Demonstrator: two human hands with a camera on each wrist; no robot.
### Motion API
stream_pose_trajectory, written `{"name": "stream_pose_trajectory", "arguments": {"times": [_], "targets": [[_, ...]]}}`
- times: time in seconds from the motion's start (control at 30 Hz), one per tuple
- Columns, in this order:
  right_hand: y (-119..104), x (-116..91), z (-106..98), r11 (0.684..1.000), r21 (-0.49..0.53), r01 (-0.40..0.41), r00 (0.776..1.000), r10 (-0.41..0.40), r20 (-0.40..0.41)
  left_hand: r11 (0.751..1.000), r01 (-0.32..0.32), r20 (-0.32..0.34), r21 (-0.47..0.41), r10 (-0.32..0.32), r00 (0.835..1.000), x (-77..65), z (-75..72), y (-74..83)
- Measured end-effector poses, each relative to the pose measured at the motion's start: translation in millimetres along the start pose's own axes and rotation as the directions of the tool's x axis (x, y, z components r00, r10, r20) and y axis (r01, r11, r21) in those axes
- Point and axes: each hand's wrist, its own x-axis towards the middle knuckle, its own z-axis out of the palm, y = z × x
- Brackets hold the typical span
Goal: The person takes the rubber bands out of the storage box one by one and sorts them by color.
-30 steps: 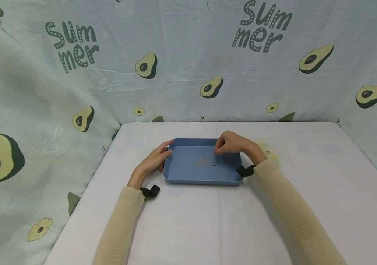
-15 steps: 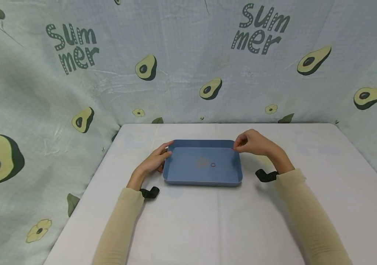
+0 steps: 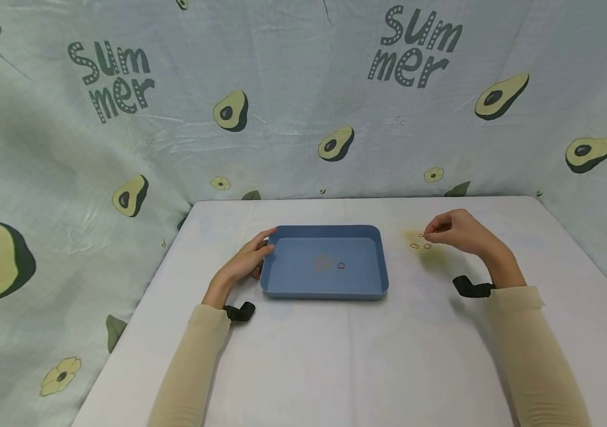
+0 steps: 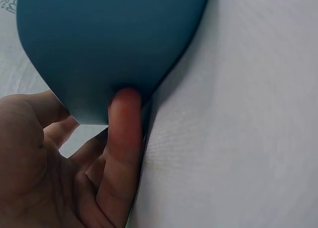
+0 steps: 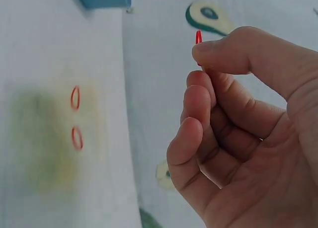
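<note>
My right hand (image 3: 460,231) is raised over the table to the right of the tray. Its thumb and forefinger pinch a small red rubber band (image 5: 198,37), which sticks up past the thumb tip. Below on the cloth lie two more red bands, a left one (image 3: 414,245) and a right one (image 3: 428,246). My left hand (image 3: 247,259) grips the left end of the blue tray (image 3: 325,295), thumb at the rim and a fingertip (image 4: 127,101) pressed on the outer wall. Inside the tray are a red band (image 3: 341,265) and a cluster of pale orange loops (image 3: 323,263).
White cloth covers the table (image 3: 303,362), with a faint yellow-green print (image 3: 434,258) under the red bands. A curtain (image 3: 282,166) printed with avocados rises behind the table and along its left side.
My right hand has moved right, from above the tray to above the red bands on the table, keeping the red rubber band pinched. The left hand stays at the tray's left end.
</note>
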Motion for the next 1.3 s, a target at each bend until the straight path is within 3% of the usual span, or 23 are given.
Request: {"name": "stream_pose_trajectory", "arguments": {"times": [0.37,0.83,1.3], "targets": [[36.1,-3.5,-8.0,0.989,-0.049,-0.139,0.989,0.135,-0.061,1.000,-0.006,-0.001,0.014,0.006,1.000,-0.2,-0.7,1.6],[62.8,6.8,6.8,0.954,-0.065,-0.292,0.955,0.289,-0.064,1.000,-0.008,0.004,0.006,0.008,1.000,-1.8,-0.2,3.1],[64.9,4.8,12.2,0.952,-0.049,-0.302,0.950,0.296,-0.100,1.000,-0.011,-0.008,0.020,0.011,1.000,-1.2,1.4,1.6]]}}
